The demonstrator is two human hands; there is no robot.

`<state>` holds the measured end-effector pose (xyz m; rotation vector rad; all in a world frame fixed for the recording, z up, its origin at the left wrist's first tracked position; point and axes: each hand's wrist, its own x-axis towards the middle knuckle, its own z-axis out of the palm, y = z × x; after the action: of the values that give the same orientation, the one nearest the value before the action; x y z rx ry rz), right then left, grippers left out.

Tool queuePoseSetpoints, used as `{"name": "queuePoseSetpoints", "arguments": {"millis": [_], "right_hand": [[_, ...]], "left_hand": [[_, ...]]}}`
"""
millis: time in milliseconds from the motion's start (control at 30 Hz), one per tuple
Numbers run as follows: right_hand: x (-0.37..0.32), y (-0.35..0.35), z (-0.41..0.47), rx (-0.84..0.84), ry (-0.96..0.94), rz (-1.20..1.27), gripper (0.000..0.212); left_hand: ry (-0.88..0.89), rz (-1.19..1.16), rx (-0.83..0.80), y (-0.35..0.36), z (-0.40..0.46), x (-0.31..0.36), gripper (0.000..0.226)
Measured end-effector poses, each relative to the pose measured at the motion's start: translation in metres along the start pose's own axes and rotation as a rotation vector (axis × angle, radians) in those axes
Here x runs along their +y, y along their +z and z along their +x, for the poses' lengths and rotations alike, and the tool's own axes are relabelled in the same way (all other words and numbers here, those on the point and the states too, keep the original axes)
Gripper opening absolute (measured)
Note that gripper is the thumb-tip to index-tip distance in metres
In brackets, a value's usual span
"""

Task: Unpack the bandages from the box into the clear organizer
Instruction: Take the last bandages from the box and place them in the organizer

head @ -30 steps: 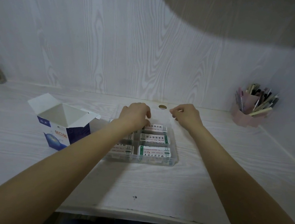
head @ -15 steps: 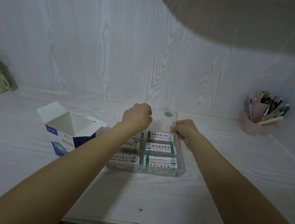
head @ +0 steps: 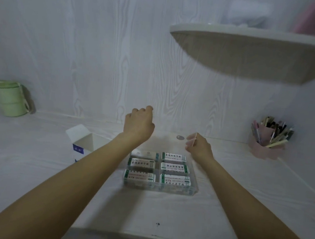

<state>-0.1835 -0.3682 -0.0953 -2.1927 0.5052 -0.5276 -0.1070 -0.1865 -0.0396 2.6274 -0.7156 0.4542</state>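
The clear organizer (head: 194, 190) sits mid-desk with several white-and-green bandage packs (head: 175, 167) lying in its compartments. Its see-through lid (head: 168, 140), with a round mark near the far edge, stands tilted behind the tray and is hard to make out. My left hand (head: 138, 123) is raised at the lid's left corner with curled fingers. My right hand (head: 199, 147) pinches the lid's right edge, lower down. The opened blue-and-white box (head: 86, 146) stands left of the organizer, partly hidden by my left forearm, and its inside looks bare.
A green mug (head: 9, 98) stands at the far left by the wall. A pink pen holder (head: 266, 145) full of pens is in the right corner. A rounded shelf (head: 252, 53) juts out overhead on the right. The desk's front edge runs below my arms.
My left hand has risen and my right hand has come a little nearer and lower, both still at the lid. My view has tilted up, bringing the shelf and mug into sight.
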Motion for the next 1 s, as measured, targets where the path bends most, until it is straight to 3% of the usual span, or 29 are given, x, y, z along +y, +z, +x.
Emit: {"name": "queuePoseSetpoints", "arguments": {"millis": [167,367,567,833,1000], "right_hand": [[-0.022,-0.017,-0.038,0.078,-0.146,0.096,0.052],[-0.024,-0.022,-0.077,0.079,-0.380,-0.226,0.038],[-0.019,-0.019,-0.105,-0.064,-0.322,-0.450,0.033],[-0.013,-0.010,-0.130,-0.140,-0.266,-0.552,0.041],[-0.012,-0.004,-0.138,-0.183,-0.222,-0.634,0.043]], "left_hand": [[0.094,-0.054,0.005,-0.010,-0.028,-0.012,0.036],[0.132,-0.022,-0.093,-0.011,-0.065,-0.022,0.025],[0.182,0.099,-0.186,-0.003,-0.092,-0.026,0.027],[0.210,0.133,-0.281,0.013,-0.115,-0.033,0.032],[0.231,0.120,-0.314,0.017,-0.123,-0.038,0.014]]}}
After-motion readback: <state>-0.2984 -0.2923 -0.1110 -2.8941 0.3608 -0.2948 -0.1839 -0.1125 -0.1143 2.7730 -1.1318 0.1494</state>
